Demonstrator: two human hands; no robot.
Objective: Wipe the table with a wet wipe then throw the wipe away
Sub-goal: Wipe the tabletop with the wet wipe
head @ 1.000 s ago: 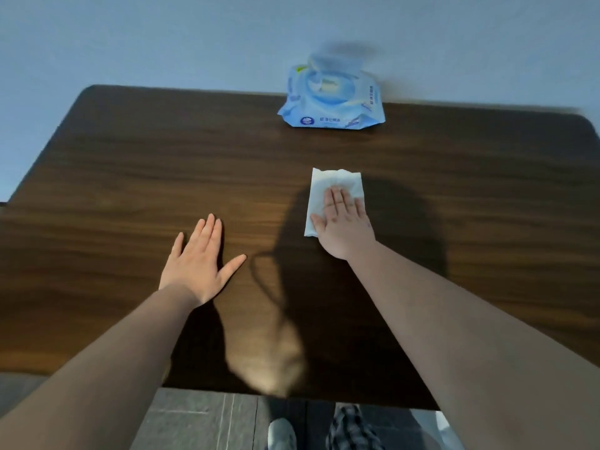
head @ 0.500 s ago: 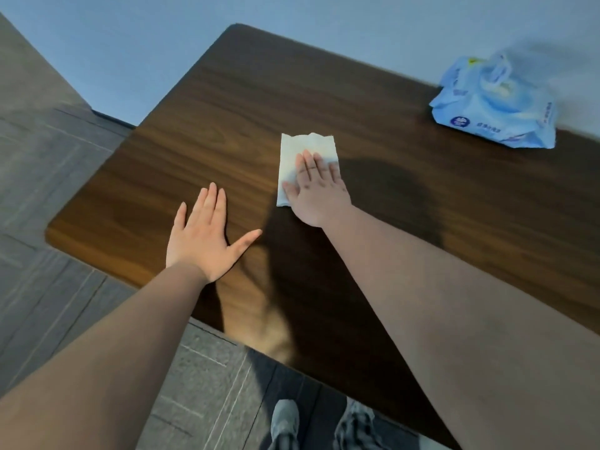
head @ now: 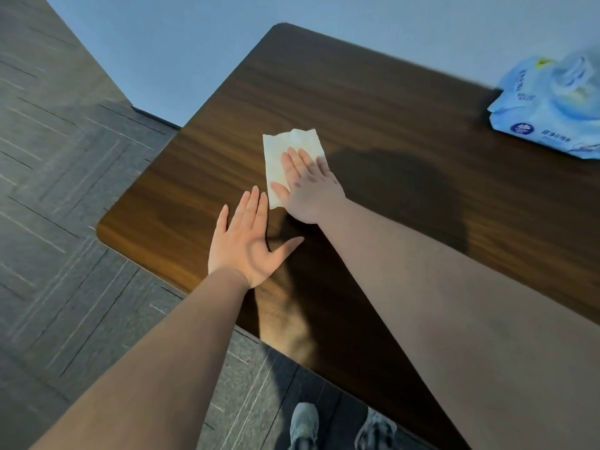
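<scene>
A white wet wipe point(head: 285, 151) lies flat on the dark wooden table point(head: 373, 102), left of the middle. My right hand point(head: 308, 186) presses down on the wipe with flat fingers, covering its lower right part. My left hand point(head: 250, 245) rests palm down on the table with fingers spread, just below and left of the wipe, its fingertips almost touching the wipe's lower edge. It holds nothing.
A blue pack of wet wipes point(head: 552, 108) sits at the table's far right edge by the wall. The table's left corner point(head: 104, 228) is near my left hand. Grey tiled floor point(head: 65, 190) lies to the left. My shoes point(head: 305, 427) show below the near edge.
My right hand has slid the wipe leftward across the table, ending close to my left hand. The view has swung left, so the pack now sits at the far right.
</scene>
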